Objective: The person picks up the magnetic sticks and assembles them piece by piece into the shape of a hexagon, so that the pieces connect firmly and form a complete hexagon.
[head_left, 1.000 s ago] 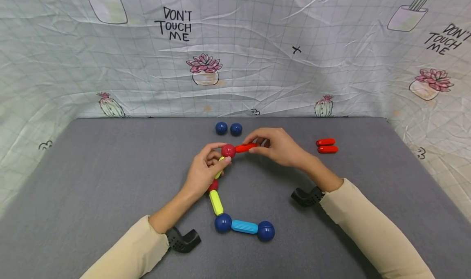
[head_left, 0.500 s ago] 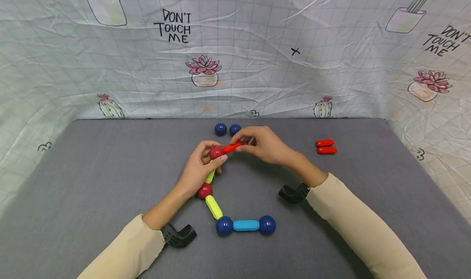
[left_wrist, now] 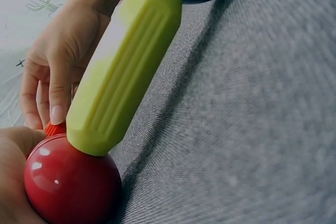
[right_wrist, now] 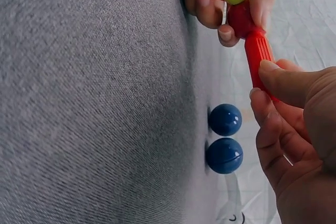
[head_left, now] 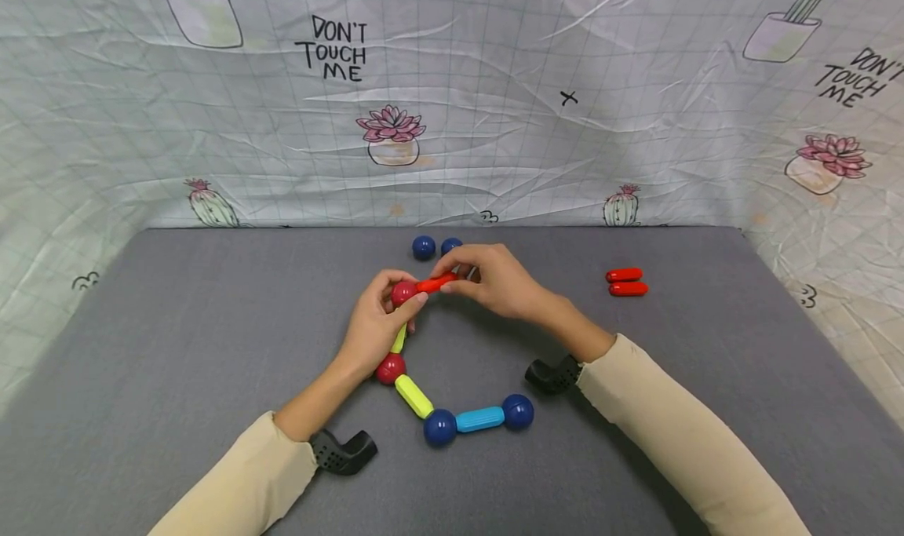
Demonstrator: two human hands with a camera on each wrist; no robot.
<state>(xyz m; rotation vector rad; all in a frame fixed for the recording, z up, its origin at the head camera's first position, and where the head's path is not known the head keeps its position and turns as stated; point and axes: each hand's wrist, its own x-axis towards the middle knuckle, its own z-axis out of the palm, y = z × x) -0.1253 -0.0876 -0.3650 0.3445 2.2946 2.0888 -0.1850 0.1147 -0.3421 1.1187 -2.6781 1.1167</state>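
Observation:
My left hand point(head_left: 374, 328) holds a glossy red ball point(head_left: 404, 293) between thumb and fingers. Pinched in my right hand point(head_left: 497, 281) is a red grooved rod point(right_wrist: 259, 59), whose far end meets that ball in the right wrist view. From the held ball a yellow-green rod point(head_left: 399, 340) leads down to a second red ball point(head_left: 391, 369) beside my left palm. Another yellow-green rod point(head_left: 414, 397) joins that to a blue ball point(head_left: 440, 428). A light blue rod point(head_left: 480, 419) then links it to the end blue ball point(head_left: 519, 412). My fingers partly hide the upper yellow-green rod.
Two loose blue balls point(head_left: 424, 247) lie behind my hands, the right one partly covered by my right hand. Two red rods point(head_left: 628, 289) lie side by side on the grey table point(head_left: 212, 348) at right. A printed cloth point(head_left: 487, 128) hangs behind the table.
Both hands have moved left with the held red ball and red rod. The chain has shifted along, and its light blue end has swung away from me.

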